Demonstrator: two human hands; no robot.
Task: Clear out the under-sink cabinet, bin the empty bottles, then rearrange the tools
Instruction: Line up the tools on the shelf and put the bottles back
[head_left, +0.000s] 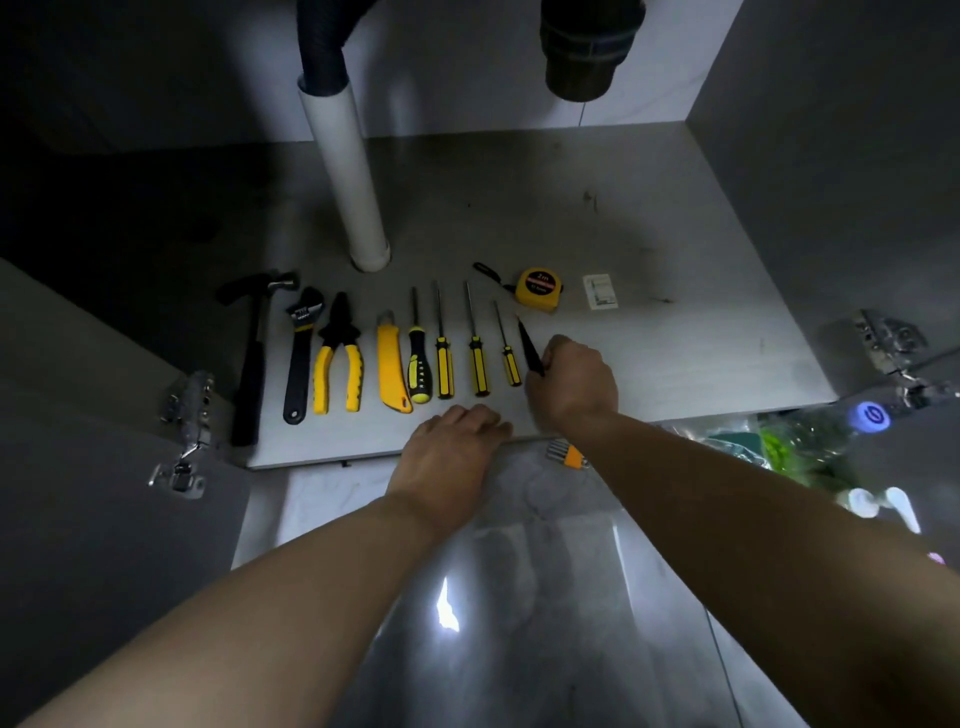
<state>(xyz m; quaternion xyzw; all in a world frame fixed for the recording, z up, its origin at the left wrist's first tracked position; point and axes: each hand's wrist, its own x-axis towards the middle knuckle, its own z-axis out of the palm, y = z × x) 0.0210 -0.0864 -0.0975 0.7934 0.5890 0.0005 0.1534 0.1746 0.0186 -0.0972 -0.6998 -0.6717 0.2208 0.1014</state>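
Tools lie in a row on the grey cabinet floor: a black hammer, an adjustable wrench, yellow-handled pliers, a yellow utility knife and several yellow-and-black screwdrivers. My right hand grips a thin black pointed tool at the right end of the row. My left hand rests flat on the cabinet's front edge, below the screwdrivers. A yellow tape measure sits behind the row.
A white drain pipe stands on the floor behind the tools. A small white card lies right of the tape measure. An orange bit holder lies on the tiled floor. A bag of bottles sits at right. Open doors with hinges flank the cabinet.
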